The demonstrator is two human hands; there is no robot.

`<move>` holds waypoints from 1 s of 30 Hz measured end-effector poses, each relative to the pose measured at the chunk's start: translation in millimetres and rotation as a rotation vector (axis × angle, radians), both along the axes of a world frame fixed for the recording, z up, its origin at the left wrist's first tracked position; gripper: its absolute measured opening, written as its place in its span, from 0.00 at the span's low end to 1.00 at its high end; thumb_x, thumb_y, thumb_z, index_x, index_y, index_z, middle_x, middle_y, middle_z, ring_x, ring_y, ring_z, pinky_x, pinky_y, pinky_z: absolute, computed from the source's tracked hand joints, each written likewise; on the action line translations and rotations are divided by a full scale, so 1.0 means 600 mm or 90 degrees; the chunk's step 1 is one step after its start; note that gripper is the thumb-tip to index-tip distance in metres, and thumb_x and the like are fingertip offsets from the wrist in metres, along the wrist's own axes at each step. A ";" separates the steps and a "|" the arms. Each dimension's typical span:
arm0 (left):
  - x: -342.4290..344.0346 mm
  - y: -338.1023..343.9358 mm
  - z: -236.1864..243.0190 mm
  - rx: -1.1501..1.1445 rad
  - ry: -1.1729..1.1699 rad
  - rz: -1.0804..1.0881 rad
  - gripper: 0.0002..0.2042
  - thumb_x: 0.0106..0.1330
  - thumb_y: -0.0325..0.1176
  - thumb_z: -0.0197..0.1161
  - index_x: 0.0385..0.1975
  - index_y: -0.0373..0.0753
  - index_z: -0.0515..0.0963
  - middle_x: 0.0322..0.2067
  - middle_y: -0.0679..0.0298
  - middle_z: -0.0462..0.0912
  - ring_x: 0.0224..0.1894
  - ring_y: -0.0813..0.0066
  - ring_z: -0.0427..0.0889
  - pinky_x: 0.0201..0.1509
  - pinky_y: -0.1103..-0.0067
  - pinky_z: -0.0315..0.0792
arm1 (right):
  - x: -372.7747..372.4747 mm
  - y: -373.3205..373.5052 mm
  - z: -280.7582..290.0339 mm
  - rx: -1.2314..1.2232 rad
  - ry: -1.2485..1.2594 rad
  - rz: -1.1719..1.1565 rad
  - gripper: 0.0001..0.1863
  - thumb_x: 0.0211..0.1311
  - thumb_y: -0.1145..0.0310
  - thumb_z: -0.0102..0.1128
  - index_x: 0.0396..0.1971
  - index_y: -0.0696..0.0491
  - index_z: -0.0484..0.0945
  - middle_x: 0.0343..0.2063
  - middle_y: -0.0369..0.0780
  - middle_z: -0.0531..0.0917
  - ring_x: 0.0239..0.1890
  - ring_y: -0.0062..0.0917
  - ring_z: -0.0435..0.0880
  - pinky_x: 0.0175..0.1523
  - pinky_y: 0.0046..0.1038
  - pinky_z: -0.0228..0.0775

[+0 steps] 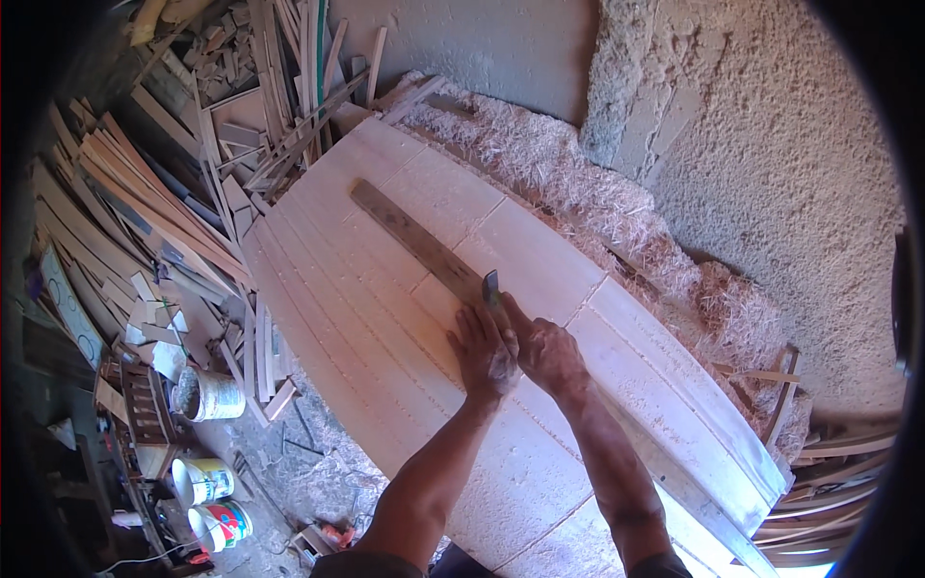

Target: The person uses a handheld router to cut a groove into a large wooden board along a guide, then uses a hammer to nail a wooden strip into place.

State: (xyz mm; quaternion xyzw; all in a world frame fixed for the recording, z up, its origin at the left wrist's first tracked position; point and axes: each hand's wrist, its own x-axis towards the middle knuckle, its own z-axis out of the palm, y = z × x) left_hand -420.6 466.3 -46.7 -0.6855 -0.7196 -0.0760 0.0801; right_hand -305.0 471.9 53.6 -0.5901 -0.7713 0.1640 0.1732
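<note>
A long wooden strip (pixel 414 234) runs diagonally over a large pale wooden panel (pixel 337 279) with narrow grooves. My left hand (pixel 485 356) presses on the panel at the strip, its fingers stretched out. Close beside it, my right hand (pixel 549 354) is closed around a hand tool (pixel 491 285) with a flat dark metal end, which stands up past the fingers at the strip. My grip hides the lower part of this tool, so its exact kind cannot be made out. Past my right forearm, a strip (pixel 665 467) carries on toward the near right corner.
Wood shavings (pixel 549 159) are heaped along the panel's far edge, below a rough wall (pixel 761 164). Curved wood offcuts (pixel 154 202) crowd the left. Several buckets, among them a white one (pixel 220 395), stand on the floor at lower left. More curved strips (pixel 819 511) lie at right.
</note>
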 end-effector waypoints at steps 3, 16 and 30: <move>0.000 0.002 -0.002 0.013 -0.005 0.008 0.32 0.75 0.50 0.46 0.70 0.30 0.62 0.69 0.40 0.65 0.74 0.48 0.60 0.73 0.49 0.57 | -0.006 -0.008 0.001 0.000 0.001 -0.031 0.33 0.72 0.61 0.55 0.74 0.41 0.60 0.26 0.49 0.83 0.27 0.46 0.86 0.33 0.43 0.79; -0.017 -0.006 -0.016 0.066 -0.341 0.004 0.32 0.73 0.45 0.52 0.72 0.32 0.59 0.72 0.43 0.61 0.76 0.48 0.57 0.77 0.50 0.49 | -0.017 -0.122 -0.046 0.095 0.281 -0.047 0.29 0.74 0.62 0.53 0.73 0.47 0.63 0.39 0.56 0.86 0.38 0.48 0.88 0.41 0.43 0.79; -0.241 -0.764 -0.074 0.219 -0.890 0.306 0.29 0.80 0.46 0.40 0.74 0.33 0.56 0.46 0.49 0.87 0.44 0.55 0.89 0.51 0.65 0.82 | 0.095 -0.615 -0.077 0.014 -0.006 -0.042 0.32 0.61 0.68 0.67 0.67 0.44 0.71 0.47 0.47 0.78 0.47 0.45 0.81 0.45 0.46 0.78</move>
